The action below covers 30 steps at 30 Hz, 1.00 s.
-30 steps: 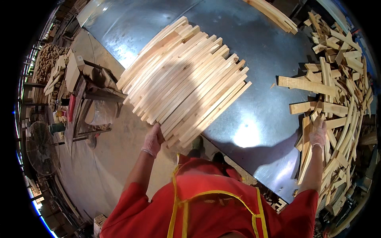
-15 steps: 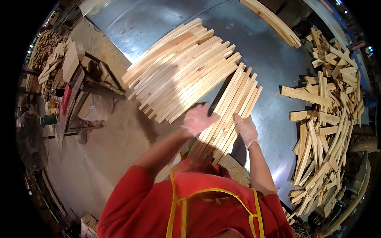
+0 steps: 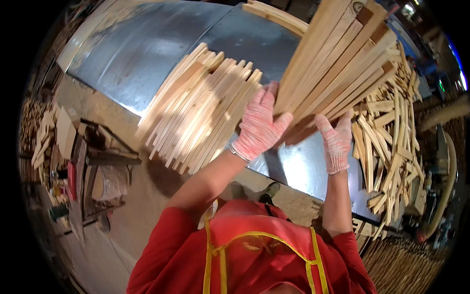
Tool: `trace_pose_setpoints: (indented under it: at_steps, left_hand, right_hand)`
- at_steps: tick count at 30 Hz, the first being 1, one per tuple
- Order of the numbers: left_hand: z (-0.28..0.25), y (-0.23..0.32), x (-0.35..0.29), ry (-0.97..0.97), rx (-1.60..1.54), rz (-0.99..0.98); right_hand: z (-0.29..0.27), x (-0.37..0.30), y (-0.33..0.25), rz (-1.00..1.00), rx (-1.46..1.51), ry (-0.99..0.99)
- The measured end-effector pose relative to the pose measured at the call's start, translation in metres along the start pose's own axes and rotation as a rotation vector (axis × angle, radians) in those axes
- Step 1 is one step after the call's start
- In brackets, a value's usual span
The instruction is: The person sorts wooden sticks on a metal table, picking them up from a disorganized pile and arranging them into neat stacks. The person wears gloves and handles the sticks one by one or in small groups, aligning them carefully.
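Note:
Between my two hands a bundle of wooden strips [image 3: 325, 68] is lifted and tilted up, its far ends fanned toward the upper right. My left hand [image 3: 258, 125], in a pink-and-white knit glove, presses the bundle's left side with the thumb toward its lower end. Gloved the same way, my right hand [image 3: 336, 142] holds the lower right side, with fingertips partly hidden by the wood. To the left of the bundle, a row of pale wooden strips [image 3: 196, 115] lies side by side on the shiny metal table [image 3: 161, 49].
Offcuts [image 3: 387, 132] lie heaped along the table's right side. More long strips [image 3: 276, 17] rest at the far edge. A wooden stand [image 3: 88, 161] and a carton [image 3: 66, 132] are at left. A ribbed hose [image 3: 448, 181] curves at far right.
My hands have raised the bundle off the table and tilted its far ends up, moving it to the right and away from me. The row of strips at left stays on the table.

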<state>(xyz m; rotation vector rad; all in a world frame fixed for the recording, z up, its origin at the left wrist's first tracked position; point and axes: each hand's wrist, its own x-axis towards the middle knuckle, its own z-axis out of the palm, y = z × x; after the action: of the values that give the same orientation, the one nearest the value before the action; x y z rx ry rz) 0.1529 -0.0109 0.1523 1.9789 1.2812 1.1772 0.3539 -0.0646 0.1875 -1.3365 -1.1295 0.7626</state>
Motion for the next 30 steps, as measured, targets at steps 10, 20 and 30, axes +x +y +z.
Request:
trace_pose_setpoints:
  at_steps: [10, 20, 30]
  left_hand:
    - [-0.025, -0.126, -0.071, -0.617, 1.084, 0.351]
    - [0.011, -0.043, -0.09, -0.67, 0.802, 0.171]
    - [0.062, -0.068, -0.129, -0.429, 0.74, 0.013]
  right_hand:
    - [0.049, -0.089, 0.159, -0.014, -0.829, -0.321]
    - [0.021, -0.097, 0.164, 0.546, -0.455, -0.321]
    - [-0.045, -0.017, 0.208, 0.285, -0.453, -0.724]
